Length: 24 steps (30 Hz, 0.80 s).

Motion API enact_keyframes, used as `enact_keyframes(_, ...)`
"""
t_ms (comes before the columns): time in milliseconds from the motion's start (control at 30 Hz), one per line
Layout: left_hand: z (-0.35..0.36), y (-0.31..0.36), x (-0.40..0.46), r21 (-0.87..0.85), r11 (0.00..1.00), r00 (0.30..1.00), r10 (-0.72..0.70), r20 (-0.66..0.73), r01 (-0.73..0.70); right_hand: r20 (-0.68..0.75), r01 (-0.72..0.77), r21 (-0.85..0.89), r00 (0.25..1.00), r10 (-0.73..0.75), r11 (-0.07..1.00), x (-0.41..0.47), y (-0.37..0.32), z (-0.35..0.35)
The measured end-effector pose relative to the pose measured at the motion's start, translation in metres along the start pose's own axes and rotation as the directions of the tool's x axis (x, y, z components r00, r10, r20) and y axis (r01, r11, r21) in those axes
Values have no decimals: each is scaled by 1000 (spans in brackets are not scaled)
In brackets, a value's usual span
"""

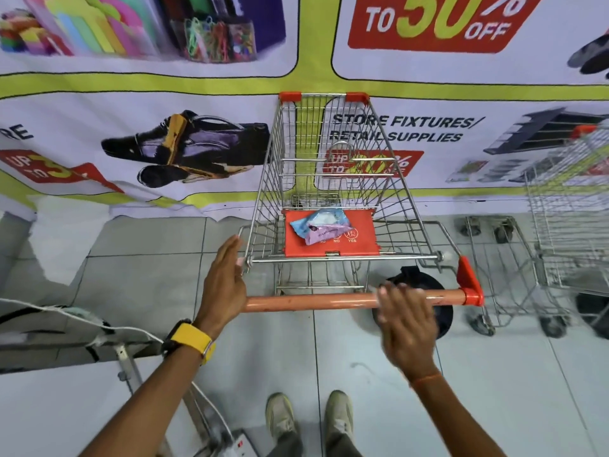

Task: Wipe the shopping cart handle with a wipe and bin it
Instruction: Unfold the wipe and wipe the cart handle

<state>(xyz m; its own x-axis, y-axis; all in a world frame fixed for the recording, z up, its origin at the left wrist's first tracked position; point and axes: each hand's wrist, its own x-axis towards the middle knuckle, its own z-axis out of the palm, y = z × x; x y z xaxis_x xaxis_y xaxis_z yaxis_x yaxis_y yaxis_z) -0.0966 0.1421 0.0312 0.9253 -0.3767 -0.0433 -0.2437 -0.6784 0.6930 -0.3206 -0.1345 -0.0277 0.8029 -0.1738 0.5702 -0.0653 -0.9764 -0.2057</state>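
A wire shopping cart (283, 153) stands in front of me with an orange handle (313, 302) across its near end. A blue and purple wipe pack (321, 225) lies on the red seat flap (362, 240) inside the basket. My left hand (224, 285) covers the handle's left end, fingers straight and pointing up against the basket's corner, holding nothing. Over the handle right of its middle, my right hand (407, 324) is blurred, with its fingers spread and empty. A black bin (443, 315) sits on the floor beneath the handle, partly hidden by that hand.
A printed sale banner (164, 94) covers the wall just beyond the cart. A second wire cart (566, 209) stands close on the right. At the left are a metal stand (125, 364), white cables and a power strip (239, 446). My shoes (309, 420) are on the tiled floor.
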Motion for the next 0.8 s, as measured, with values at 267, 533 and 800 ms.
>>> enact_keyframes(267,7,5,-4,-116,987,994,-109,12,110,-43,-322,37,945,323,946,1,8,-6)
enact_keyframes(533,1,13,-9,-190,966,985,-170,42,175,197,-69,188,980,31,980,33,-144,46)
enact_keyframes(800,-1,22,-10,-268,934,971,-222,88,237,147,218,117,961,-234,969,25,-161,59)
